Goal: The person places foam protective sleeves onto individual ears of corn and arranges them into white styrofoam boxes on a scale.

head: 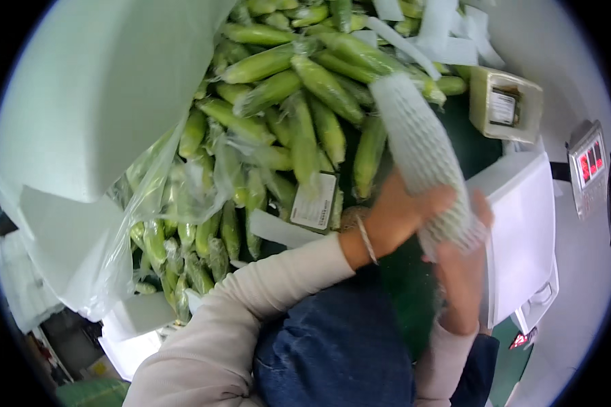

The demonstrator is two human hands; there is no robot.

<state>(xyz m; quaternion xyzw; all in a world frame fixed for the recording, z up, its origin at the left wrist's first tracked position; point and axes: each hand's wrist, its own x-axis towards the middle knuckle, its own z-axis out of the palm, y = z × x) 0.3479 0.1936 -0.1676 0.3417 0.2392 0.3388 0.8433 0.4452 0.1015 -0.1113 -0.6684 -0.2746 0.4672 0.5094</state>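
A white foam mesh sleeve [422, 137], with something pale green showing faintly inside, stands out before me, slanting from upper left to lower right. My left hand [412, 208], with a bracelet at the wrist, grips its middle from the left. Around its lower end my right hand [463, 249] is closed, somewhat blurred. Left of the hands lies a large pile of corn cobs in green husks [300, 127], many wrapped in clear film. A stack of printed labels [313, 201] lies at the near edge of the pile.
A large clear plastic bag [153, 188] covers the pile's left part. White foam strips [438, 40] lie at the back. At the right are a small box [506, 104] holding labels, a white plastic scale or tray [519, 229] and a lit red digital display [590, 163].
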